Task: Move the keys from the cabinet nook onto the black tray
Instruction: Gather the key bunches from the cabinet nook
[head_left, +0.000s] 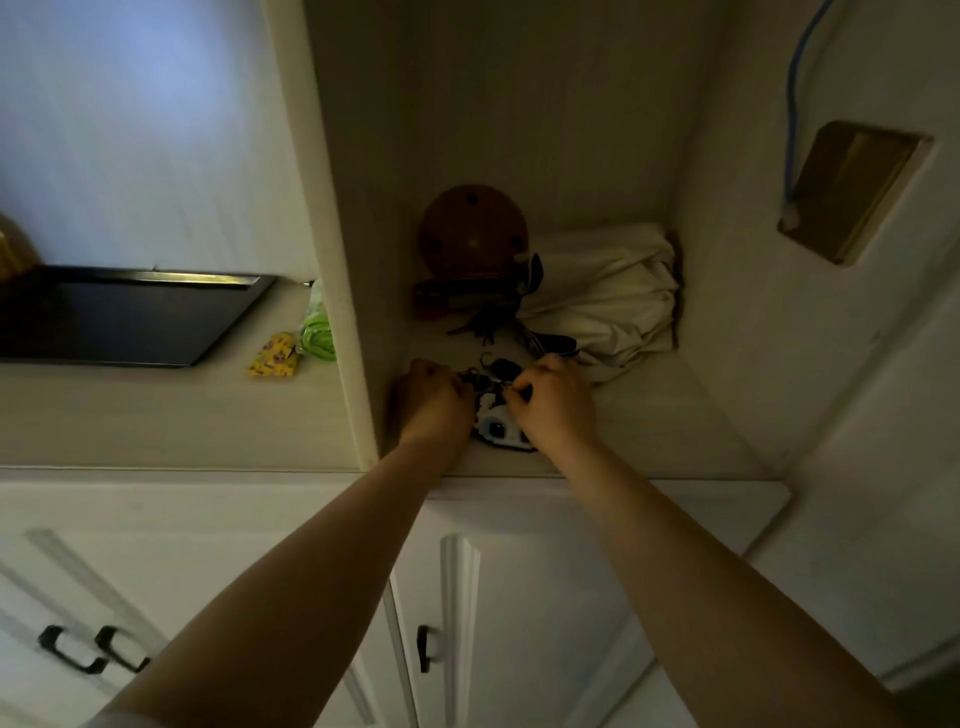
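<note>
Both hands are inside the cabinet nook (649, 415). My left hand (434, 402) and my right hand (553, 402) are closed around a bunch of keys (493, 371) with a white and black keychain (498, 428) lying between them. A second dark key bunch (480, 322) lies further back in the nook, and a third bunch (553, 344) rests against the cloth bag. The black tray (119, 317) sits on the counter to the left, outside the nook, beyond the dividing wall.
A round brown wooden object (472, 234) and a cream cloth bag (602, 296) fill the back of the nook. A yellow packet (274, 356) and a green item (318, 327) lie between tray and divider (337, 260). Cabinet doors with black handles (425, 647) are below.
</note>
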